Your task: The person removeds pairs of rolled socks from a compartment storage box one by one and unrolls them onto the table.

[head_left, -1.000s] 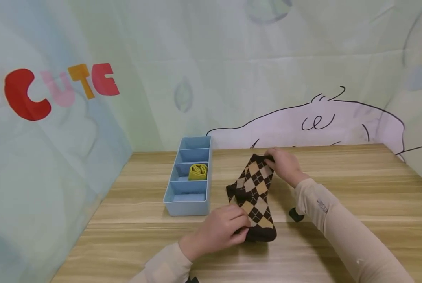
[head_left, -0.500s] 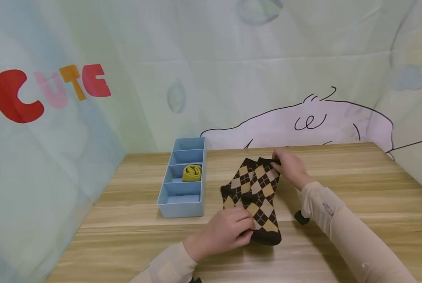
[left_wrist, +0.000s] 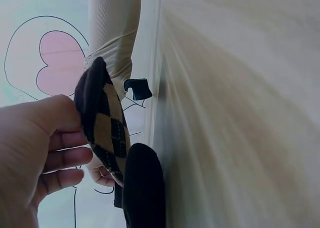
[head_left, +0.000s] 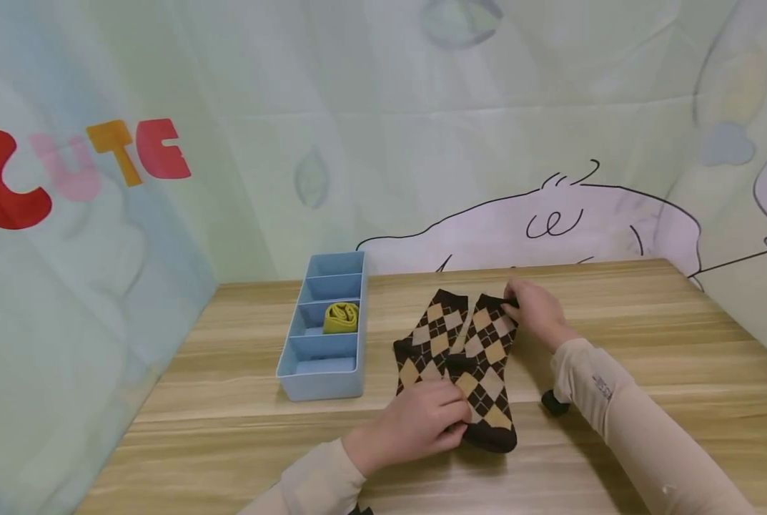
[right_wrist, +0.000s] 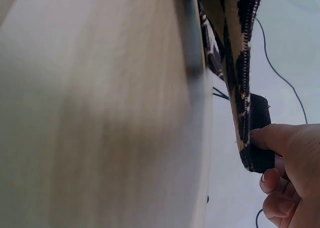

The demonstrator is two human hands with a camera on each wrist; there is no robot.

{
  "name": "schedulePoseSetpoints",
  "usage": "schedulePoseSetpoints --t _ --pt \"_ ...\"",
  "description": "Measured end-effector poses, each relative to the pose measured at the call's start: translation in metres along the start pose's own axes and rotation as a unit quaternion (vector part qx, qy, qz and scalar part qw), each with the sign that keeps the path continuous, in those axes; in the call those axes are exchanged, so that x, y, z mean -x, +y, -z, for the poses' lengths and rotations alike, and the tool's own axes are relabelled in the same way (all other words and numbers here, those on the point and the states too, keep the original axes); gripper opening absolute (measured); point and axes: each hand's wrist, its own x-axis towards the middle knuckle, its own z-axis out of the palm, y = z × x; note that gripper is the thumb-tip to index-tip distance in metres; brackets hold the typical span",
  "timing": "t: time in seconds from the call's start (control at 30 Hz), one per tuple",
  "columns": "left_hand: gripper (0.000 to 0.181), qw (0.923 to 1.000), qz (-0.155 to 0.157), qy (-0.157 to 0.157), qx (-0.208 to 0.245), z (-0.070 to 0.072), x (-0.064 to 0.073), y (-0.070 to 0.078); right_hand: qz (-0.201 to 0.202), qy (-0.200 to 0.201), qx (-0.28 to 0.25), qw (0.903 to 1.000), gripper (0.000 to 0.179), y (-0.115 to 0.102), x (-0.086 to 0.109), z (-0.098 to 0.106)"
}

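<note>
Two brown-and-tan argyle socks with black cuffs, heels and toes are side by side in the head view. My left hand (head_left: 415, 422) pinches the right-hand sock (head_left: 494, 350) near its black toe, and my right hand (head_left: 537, 311) pinches its black cuff. This sock is lifted off the table in both wrist views. The other sock (head_left: 439, 327) lies just to its left; my left hand covers its lower part in the head view. From the left wrist, a black toe (left_wrist: 145, 183) shows below the held sock. The right wrist view shows the cuff (right_wrist: 260, 133) between thumb and fingers.
Left of the socks stands a blue divided box (head_left: 322, 388) with several compartments. A rolled yellow-green cloth item (head_left: 341, 318) sits in one of them. The wood-grain table (head_left: 229, 429) meets a printed curtain (head_left: 261, 143) at the back and left.
The held sock has shifted to the right, off the other sock, and a gap has opened between their cuffs. Both hands keep their grip. The whole scene drifts left in the head view.
</note>
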Motion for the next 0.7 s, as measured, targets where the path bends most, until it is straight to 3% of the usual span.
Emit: schedulePoseSetpoints --t 0.43,0.7 --pt "0.004 0.9981 -0.005 -0.051 -0.035 -0.005 0.002 0.001 -0.010 -0.015 0.000 0.9998 0.015 -0.003 -0.009 -0.012" --pt "0.003 0.9888 0.008 -0.140 -0.050 -0.009 0.004 0.008 -0.009 -0.032 0.003 0.9994 0.012 -0.008 -0.015 -0.017"
